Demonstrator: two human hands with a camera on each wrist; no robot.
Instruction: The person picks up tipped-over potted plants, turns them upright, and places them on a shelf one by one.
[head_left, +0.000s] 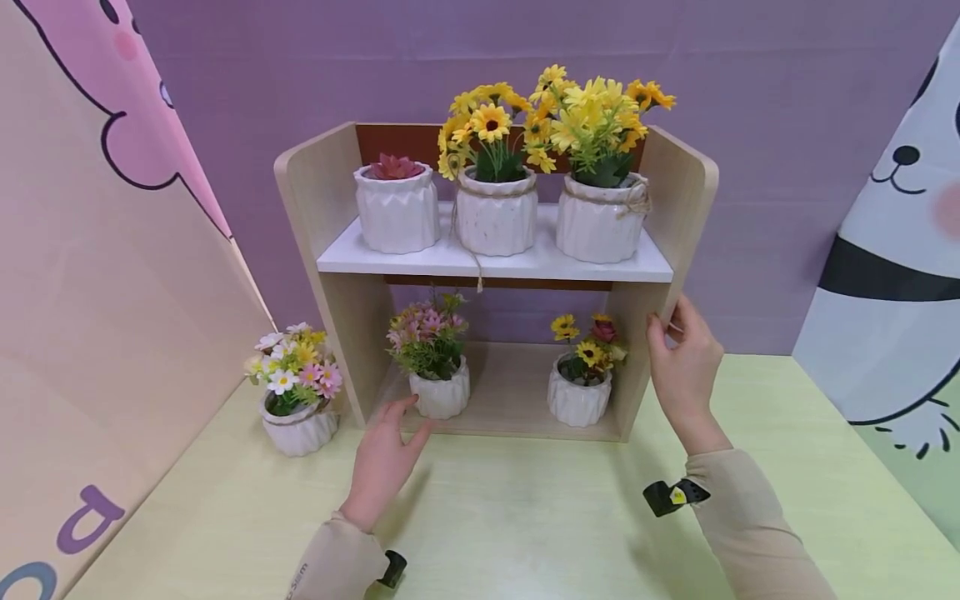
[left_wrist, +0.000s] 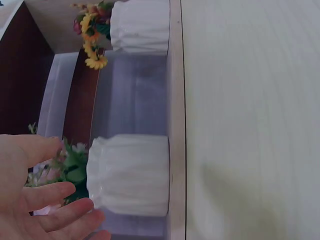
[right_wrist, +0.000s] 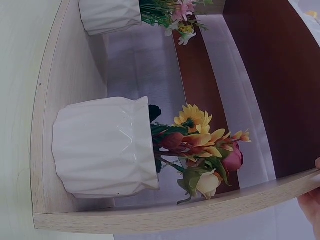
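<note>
A small two-tier wooden shelf (head_left: 504,268) stands on the table. My right hand (head_left: 686,362) pinches the front edge of its right side panel (right_wrist: 210,212), thumb on one face and fingers on the other. My left hand (head_left: 386,458) is spread with loose fingers in front of the lower tier, beside a white pot (left_wrist: 130,175) of pink flowers (head_left: 427,333); whether it touches the pot I cannot tell. At the right of that tier sits a white pot (right_wrist: 105,147) with yellow flowers and a dark red rose (head_left: 603,329).
The upper board (head_left: 510,265) carries a potted red succulent (head_left: 397,208) and two pots of yellow flowers (head_left: 495,212) tied with twine. Left of the shelf, on the table (head_left: 510,517), stands a pot of mixed flowers (head_left: 300,429). A purple backdrop (head_left: 757,167) hangs behind.
</note>
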